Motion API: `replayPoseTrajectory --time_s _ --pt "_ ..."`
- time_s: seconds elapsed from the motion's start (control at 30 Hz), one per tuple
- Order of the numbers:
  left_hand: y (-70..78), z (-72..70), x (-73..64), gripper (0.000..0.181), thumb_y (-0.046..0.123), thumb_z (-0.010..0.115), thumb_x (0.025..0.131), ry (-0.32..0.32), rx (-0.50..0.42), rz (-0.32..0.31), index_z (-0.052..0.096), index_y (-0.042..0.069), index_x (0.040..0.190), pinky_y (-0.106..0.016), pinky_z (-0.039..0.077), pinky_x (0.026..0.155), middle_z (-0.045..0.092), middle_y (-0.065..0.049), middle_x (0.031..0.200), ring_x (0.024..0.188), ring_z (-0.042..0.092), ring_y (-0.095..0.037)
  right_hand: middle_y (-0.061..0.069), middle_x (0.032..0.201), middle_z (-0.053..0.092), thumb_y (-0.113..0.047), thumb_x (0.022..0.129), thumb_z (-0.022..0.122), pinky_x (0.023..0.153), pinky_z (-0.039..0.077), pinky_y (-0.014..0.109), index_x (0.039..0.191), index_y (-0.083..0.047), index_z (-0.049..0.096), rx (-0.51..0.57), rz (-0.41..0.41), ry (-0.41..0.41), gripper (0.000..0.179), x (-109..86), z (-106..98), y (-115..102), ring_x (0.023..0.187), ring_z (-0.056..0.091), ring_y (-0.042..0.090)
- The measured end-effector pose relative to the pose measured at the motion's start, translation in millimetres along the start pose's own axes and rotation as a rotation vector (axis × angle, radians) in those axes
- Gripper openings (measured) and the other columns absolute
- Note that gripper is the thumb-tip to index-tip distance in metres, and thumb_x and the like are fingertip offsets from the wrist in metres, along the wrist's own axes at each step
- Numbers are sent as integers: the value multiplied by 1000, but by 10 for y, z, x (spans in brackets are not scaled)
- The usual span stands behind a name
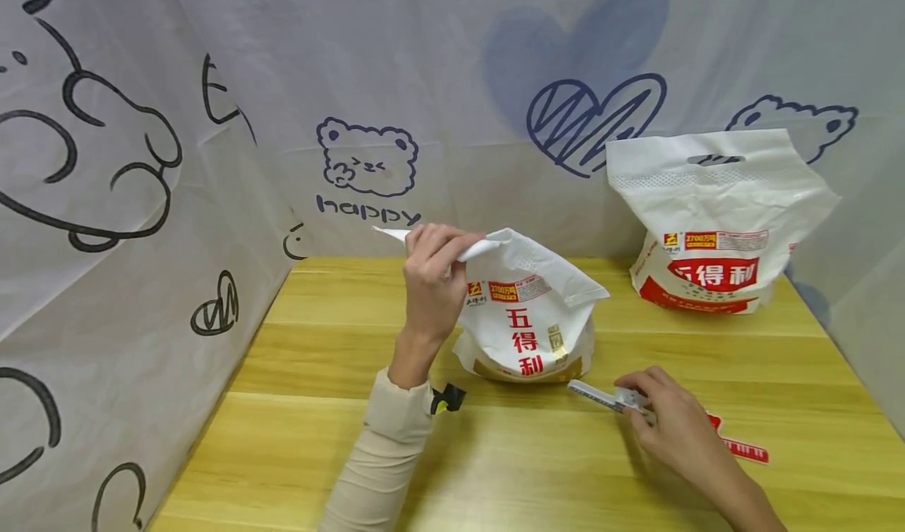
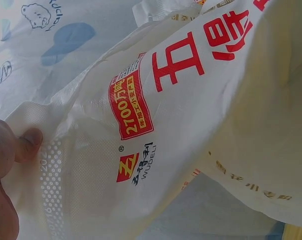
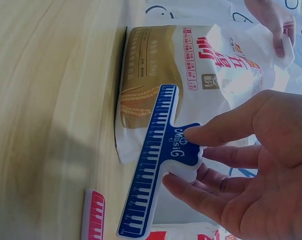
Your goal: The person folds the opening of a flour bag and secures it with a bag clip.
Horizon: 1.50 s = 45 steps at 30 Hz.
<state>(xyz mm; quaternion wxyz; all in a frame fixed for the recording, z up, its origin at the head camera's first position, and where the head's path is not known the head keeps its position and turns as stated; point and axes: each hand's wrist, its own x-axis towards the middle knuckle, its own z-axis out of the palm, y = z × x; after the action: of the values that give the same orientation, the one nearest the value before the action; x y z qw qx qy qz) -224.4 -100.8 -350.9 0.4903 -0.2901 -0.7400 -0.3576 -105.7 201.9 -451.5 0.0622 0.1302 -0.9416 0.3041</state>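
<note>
A white flour bag (image 1: 523, 312) with red lettering and a gold base stands on the table, its top folded over. My left hand (image 1: 437, 273) grips the folded top edge at its left end; in the left wrist view the thumb (image 2: 30, 142) presses on the white plastic. In front of the bag, my right hand (image 1: 668, 414) pinches a blue clip (image 3: 153, 160) with a piano-key pattern and "Music" lettering, thumb on one side and fingers on the other. The clip is held above the table, apart from the bag.
A second white flour bag (image 1: 707, 225) with a red label and a handle slot stands at the back right. A red piano-key clip (image 1: 745, 449) lies on the wooden table (image 1: 318, 430) beside my right hand. White printed cloth (image 1: 452, 68) hangs behind and at the sides.
</note>
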Motion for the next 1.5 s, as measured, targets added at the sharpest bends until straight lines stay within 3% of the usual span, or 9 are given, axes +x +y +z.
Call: replayPoseTrajectory --time_s 0.73,0.9,1.5 --pt "-12 -17 34 24 -17 67 83 -34 15 -7 78 1 93 -42 43 95 72 -9 89 84 62 -23 11 110 63 2 85 72 80 57 52 114 -3 66 6 29 7 30 52 -182 -25 99 66 31" --pt "-8 -20 43 24 -17 68 83 -42 19 -7 78 1 94 -42 43 95 72 -9 90 84 62 -24 9 109 64 1 84 72 77 56 48 113 -4 66 0 4 37 30 66 -228 -21 97 65 29" --pt "-23 -24 31 22 -15 69 84 -52 26 -3 78 2 95 -42 42 97 72 -9 90 86 62 -24 10 106 65 3 85 71 79 55 54 113 -3 64 1 -10 110 30 132 -396 -57 96 65 32"
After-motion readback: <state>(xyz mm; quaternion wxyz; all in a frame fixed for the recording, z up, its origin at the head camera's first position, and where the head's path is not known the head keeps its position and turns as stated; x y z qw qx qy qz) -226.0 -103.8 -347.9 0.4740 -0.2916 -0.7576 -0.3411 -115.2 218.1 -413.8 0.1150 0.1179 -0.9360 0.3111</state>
